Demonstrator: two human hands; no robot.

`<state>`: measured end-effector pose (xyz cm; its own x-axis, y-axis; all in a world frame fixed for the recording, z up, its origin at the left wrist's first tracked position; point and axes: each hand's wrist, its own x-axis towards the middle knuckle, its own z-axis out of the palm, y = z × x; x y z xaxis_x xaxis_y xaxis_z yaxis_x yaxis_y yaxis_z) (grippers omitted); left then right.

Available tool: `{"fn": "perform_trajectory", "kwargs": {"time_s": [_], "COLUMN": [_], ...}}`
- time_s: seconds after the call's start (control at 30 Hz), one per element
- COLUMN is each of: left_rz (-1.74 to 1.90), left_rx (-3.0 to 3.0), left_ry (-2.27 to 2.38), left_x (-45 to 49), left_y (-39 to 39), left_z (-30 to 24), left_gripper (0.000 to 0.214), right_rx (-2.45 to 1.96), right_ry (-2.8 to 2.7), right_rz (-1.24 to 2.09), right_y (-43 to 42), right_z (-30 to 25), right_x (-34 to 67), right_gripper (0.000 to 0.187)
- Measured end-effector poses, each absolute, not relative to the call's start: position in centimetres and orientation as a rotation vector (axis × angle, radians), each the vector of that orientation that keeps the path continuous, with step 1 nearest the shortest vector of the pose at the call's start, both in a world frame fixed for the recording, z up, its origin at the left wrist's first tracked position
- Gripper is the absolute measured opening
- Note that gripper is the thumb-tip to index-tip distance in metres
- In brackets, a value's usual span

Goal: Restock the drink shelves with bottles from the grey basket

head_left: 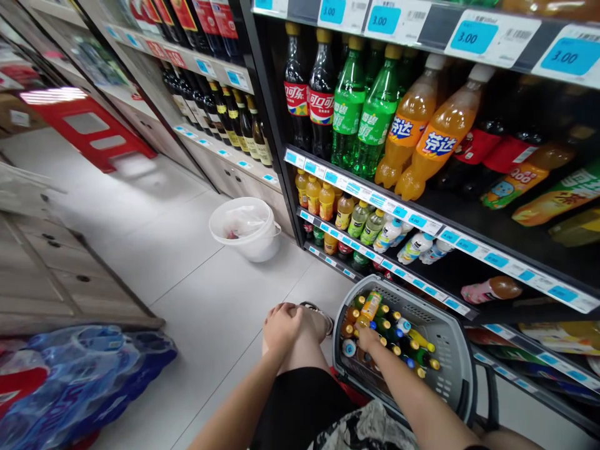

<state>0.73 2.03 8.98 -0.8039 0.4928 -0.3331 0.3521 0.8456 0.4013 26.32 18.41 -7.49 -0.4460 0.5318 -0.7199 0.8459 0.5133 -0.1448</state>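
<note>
My left hand (284,326) rests on my bent knee, fingers laid over it, and holds nothing. On the right, my right hand (367,337) reaches into a grey shopping basket (450,331) and grips a small juice bottle (372,305) with an orange label near its lower end. The bottle leans above the others at the basket's far left side. Several drink bottles (396,347) with yellow, blue and white caps stand or tilt around my hand. My forearm covers part of the basket, and some fingers are hidden.
A drinks shelf (375,194) with several tiers runs along the right. A white bucket (262,240) stands on the tiled floor. Shrink-wrapped water bottles (94,369) lie at lower left by a wooden cabinet (84,275). A red stool (100,134) stands farther back.
</note>
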Motion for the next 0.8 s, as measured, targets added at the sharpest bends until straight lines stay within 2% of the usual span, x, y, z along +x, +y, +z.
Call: {"fn": "perform_trajectory", "kwargs": {"time_s": [0.37, 0.5, 0.67, 0.8], "left_rz": [0.431, 0.439, 0.456, 0.454], "left_rx": [0.664, 0.705, 0.731, 0.761], "left_ry": [2.549, 2.537, 2.549, 2.547], "left_x": [0.8, 1.0, 1.6, 2.3], "left_y": [2.0, 2.1, 2.4, 2.6], "left_z": [9.6, 9.5, 9.7, 10.1], "left_gripper": [0.048, 0.049, 0.051, 0.05], "right_rx": [1.54, 1.685, 1.873, 1.97], "right_ry": [2.428, 2.528, 2.68, 2.668], "right_rz": [-0.766, -0.911, -1.284, -1.306], "right_y": [18.4, 20.5, 20.2, 17.4], "right_z": [-4.4, -1.5, 3.0, 5.8], "right_x": [31.4, 33.5, 36.1, 38.8], "right_gripper": [0.025, 0.03, 0.04, 0.04]}}
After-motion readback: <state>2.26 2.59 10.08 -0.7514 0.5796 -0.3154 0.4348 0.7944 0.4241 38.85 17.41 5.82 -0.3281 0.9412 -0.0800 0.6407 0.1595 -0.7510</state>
